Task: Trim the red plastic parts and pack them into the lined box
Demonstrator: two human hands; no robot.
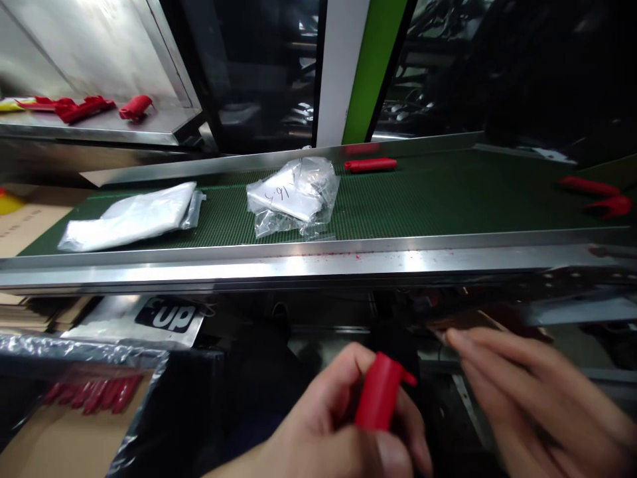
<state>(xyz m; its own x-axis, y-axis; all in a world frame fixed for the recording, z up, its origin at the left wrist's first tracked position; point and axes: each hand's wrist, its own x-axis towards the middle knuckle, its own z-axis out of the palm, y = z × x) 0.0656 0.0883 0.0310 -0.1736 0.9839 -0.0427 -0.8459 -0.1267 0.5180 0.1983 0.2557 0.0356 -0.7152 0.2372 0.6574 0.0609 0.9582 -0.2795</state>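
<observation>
my left hand (323,428) pinched a red tube (379,392); my right fingers (502,362) spread loosely below the conveyor's steel edge (318,265).

glossy red plastic tube (379,392), shiny steel rail (318,263), rough green conveyor belt (423,192)

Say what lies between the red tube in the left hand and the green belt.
In the head view, a steel rail lies between the red tube and the green belt.

Green conveyor belt (428,192) | white plastic bag (130,218) | labelled clear bag (293,198) | red tube (371,164)
</observation>
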